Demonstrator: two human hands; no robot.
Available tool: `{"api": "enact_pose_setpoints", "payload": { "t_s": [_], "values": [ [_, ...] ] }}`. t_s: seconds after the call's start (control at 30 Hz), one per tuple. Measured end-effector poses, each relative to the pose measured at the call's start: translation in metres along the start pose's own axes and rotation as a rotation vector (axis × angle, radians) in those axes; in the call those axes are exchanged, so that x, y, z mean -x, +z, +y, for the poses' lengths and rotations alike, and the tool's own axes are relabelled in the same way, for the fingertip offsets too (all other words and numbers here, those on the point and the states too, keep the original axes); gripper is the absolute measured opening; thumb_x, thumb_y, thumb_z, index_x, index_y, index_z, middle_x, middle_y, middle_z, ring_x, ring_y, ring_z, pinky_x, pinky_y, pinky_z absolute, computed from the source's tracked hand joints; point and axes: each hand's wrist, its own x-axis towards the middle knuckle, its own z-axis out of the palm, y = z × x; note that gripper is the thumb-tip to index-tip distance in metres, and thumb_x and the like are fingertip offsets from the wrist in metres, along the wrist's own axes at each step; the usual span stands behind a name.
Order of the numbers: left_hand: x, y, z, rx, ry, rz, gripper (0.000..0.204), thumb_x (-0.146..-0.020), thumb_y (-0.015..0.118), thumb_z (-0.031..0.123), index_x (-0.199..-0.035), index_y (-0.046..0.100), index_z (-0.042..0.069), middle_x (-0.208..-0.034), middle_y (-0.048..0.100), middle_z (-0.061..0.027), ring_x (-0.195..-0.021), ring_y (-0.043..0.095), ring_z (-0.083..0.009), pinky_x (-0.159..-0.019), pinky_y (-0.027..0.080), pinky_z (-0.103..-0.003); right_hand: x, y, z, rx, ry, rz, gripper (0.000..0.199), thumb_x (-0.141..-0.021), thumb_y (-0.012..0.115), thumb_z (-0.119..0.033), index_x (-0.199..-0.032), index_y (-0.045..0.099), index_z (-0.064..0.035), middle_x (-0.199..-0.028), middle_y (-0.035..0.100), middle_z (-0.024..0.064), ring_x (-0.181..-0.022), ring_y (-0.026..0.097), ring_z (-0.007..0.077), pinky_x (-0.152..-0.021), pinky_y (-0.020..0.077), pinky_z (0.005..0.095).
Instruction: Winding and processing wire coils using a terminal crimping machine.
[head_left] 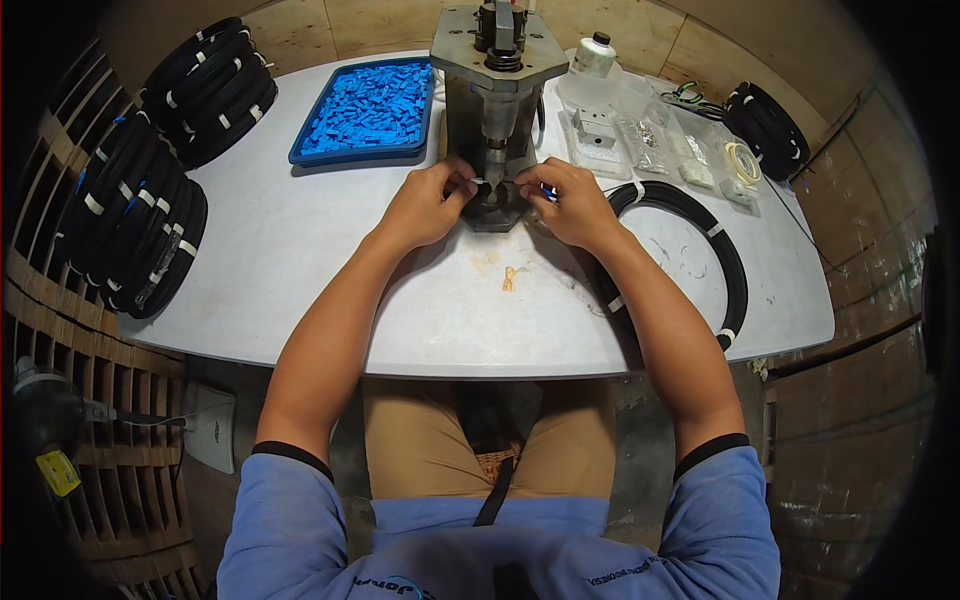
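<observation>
A grey metal bench press (497,90) stands at the far middle of the table, its ram pointing down between my hands. My left hand (435,202) is closed in a pinch at the left of the press's lower die (496,194), with a small whitish piece (477,182) at the fingertips. On the other side my right hand (570,205) pinches at the die too. A small blue piece (549,192) shows among its fingers. A thin dark strand seems to run from those fingertips toward the die. The fingers partly hide what lies there.
Left of the press sits a dark blue tray (360,153) of small blue pieces. A black cable coil (735,265) lies under my right forearm. More bundled coils (140,220) stand at the left edge. Bags of small parts (645,145) and a white bottle (594,55) are at the back right.
</observation>
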Motion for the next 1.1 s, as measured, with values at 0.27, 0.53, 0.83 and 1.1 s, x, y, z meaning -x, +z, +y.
{"api": "enact_pose_setpoints", "payload": {
  "t_s": [0.27,0.53,0.83,1.1],
  "values": [
    [0.0001,-0.0005,-0.0004,0.010,-0.001,0.000,0.015,-0.096,0.066,0.012,-0.105,0.068,0.001,-0.088,0.074,-0.0188,-0.082,0.072,-0.0294,-0.077,0.055,-0.038,-0.0002,-0.0002,-0.0007,-0.001,0.004,-0.007,0.030,-0.081,0.069,0.005,-0.109,0.074,-0.0055,-0.093,0.071,0.0107,-0.088,0.072,0.0259,-0.083,0.0565,0.0349],
    [-0.0002,-0.0005,-0.0041,0.005,0.004,-0.013,0.019,-0.096,0.067,0.017,-0.107,0.066,0.001,-0.089,0.072,-0.0152,-0.080,0.068,-0.0234,-0.077,0.053,-0.036,-0.0003,-0.0007,-0.0018,-0.004,0.007,-0.004,0.031,-0.081,0.068,0.006,-0.109,0.074,-0.0056,-0.092,0.071,0.0104,-0.088,0.072,0.0253,-0.083,0.0566,0.0348],
    [-0.0009,0.0012,-0.0054,0.030,0.001,-0.011,0.018,-0.097,0.067,0.016,-0.107,0.066,0.001,-0.088,0.072,-0.0140,-0.080,0.067,-0.0227,-0.077,0.053,-0.035,0.0003,-0.0011,-0.0010,0.001,-0.005,-0.001,0.031,-0.081,0.069,0.005,-0.109,0.074,-0.0057,-0.091,0.071,0.0101,-0.088,0.071,0.0259,-0.083,0.0563,0.0352],
    [-0.0009,0.0005,-0.0045,0.010,0.013,-0.012,0.018,-0.097,0.067,0.016,-0.107,0.066,0.000,-0.088,0.071,-0.0145,-0.079,0.067,-0.0230,-0.077,0.053,-0.036,-0.0003,-0.0005,0.0011,0.010,-0.009,-0.004,0.030,-0.081,0.068,0.004,-0.109,0.074,-0.0058,-0.092,0.071,0.0101,-0.088,0.071,0.0260,-0.083,0.0564,0.0353]
  ]
}}
